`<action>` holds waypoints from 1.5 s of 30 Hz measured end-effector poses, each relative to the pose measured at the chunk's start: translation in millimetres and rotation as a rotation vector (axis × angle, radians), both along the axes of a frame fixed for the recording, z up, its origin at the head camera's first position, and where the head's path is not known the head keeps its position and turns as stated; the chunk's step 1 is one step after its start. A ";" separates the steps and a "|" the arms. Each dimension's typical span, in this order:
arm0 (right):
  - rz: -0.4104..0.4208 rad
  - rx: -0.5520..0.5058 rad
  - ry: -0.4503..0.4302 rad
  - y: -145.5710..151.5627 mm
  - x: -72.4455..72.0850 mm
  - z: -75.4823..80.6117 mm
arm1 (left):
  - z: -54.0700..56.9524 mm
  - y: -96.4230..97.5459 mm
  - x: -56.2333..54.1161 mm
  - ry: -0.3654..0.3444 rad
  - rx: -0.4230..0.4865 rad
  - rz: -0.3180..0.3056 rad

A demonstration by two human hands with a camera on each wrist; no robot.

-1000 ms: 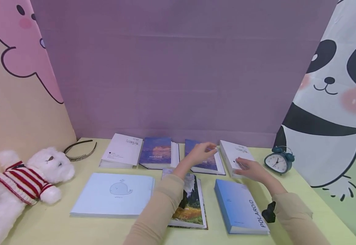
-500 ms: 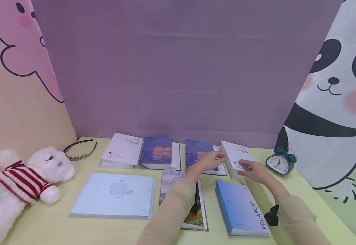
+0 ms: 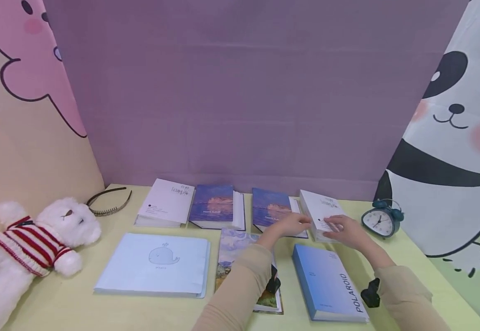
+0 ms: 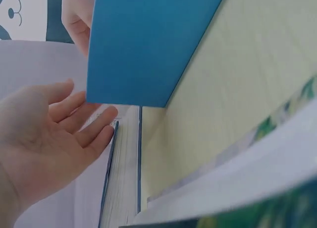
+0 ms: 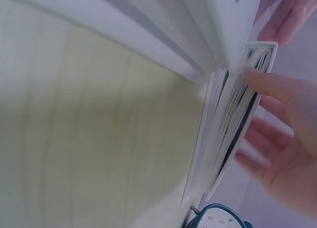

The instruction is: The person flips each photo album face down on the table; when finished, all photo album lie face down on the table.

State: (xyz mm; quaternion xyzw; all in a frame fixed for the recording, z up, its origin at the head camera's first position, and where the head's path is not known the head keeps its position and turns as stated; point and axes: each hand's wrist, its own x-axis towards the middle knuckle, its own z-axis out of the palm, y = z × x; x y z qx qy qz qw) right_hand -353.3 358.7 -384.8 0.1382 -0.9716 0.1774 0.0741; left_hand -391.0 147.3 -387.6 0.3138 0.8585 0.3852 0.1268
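A thick white album (image 3: 321, 207) lies flat at the back right of the table. My right hand (image 3: 347, 234) is at its front right corner, fingers over the cover and thumb by the page edges in the right wrist view. My left hand (image 3: 291, 225) hovers by its left side, over the front of a purple-blue photo album (image 3: 270, 204), fingers loosely extended and holding nothing. Nearer me, a blue Polaroid album (image 3: 328, 280) lies below both hands. My left forearm partly hides a landscape-painting album (image 3: 233, 243).
Another white album (image 3: 167, 202) and a second purple-blue album (image 3: 212, 202) lie at the back left. A pale blue whale album (image 3: 153, 266) is in front. A teddy bear (image 3: 41, 248), a headband (image 3: 111, 211) and an alarm clock (image 3: 381, 220) stand or lie at the sides.
My left hand has moved right and towards me, nearer the white album's left side. The right hand stays at that album's front right. The view has shifted slightly.
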 end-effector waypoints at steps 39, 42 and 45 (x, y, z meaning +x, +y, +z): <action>-0.022 -0.126 0.220 7.0 7.1 6.9 | 2.5 6.7 8.4 -0.202 0.274 0.015; -0.034 -0.157 0.200 5.2 8.4 9.2 | 2.4 6.2 7.7 -0.227 0.349 0.026; -0.046 -0.186 0.187 3.5 9.6 10.4 | 2.2 6.7 7.7 -0.232 0.380 0.047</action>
